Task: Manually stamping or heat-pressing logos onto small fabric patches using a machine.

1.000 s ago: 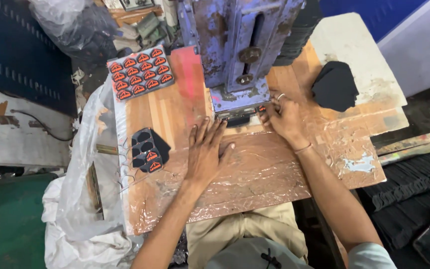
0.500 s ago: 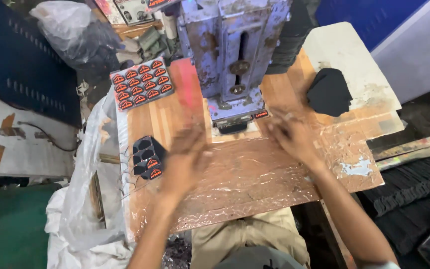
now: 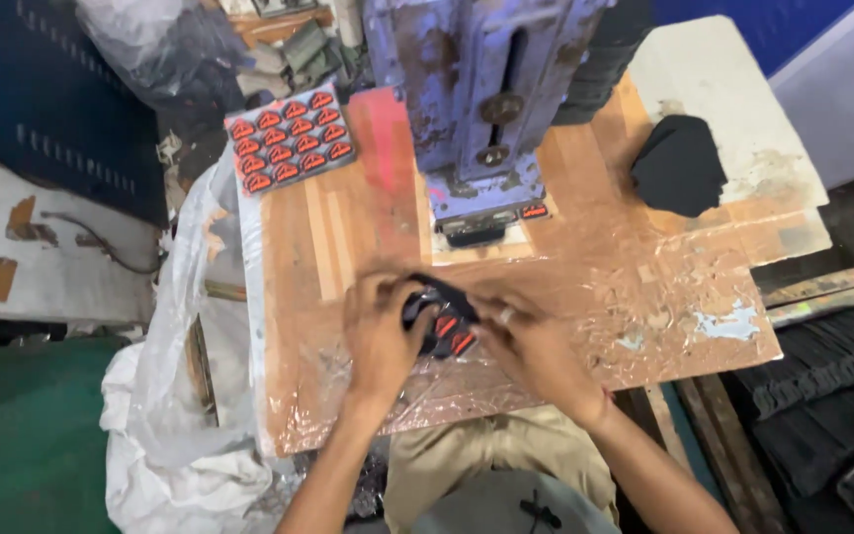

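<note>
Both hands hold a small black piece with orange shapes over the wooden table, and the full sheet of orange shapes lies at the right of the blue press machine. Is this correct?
Not quite. The head view shows the full sheet of orange shapes lying left of the blue press machine, not right; a black piece lies on the right. The rest stands: left hand and right hand hold the small black piece over the wooden table.

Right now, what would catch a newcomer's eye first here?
The big worn blue press stands at the back of the wooden table. In front of it, the left hand and right hand hold a small black sheet of orange-red pieces. A fuller sheet of orange-red pieces lies at the table's far left corner.
</note>
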